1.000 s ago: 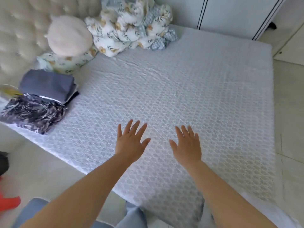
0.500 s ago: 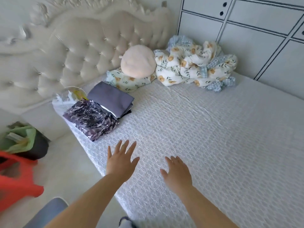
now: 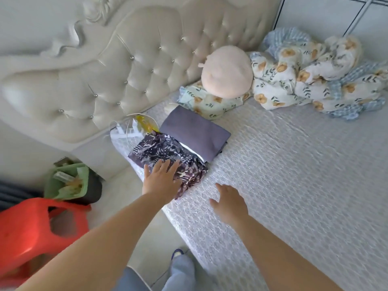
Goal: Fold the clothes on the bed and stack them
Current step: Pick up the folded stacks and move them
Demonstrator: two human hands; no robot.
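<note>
Near the bed's [image 3: 294,185] corner, the left hand [image 3: 160,181] lies flat, released, on the soft patterned garment [image 3: 168,158]. The right hand [image 3: 228,203] hovers released. Limp cloth probably needs lifting from underneath.

Two folded garments lie side by side at the bed's [image 3: 294,185] left edge: the patterned one [image 3: 168,158] nearer, the plain one [image 3: 195,133] behind it. Beyond, a round cushion [image 3: 227,71] rests on a pillow [image 3: 210,102], with a bundled quilt [image 3: 315,76] to its right.
</note>
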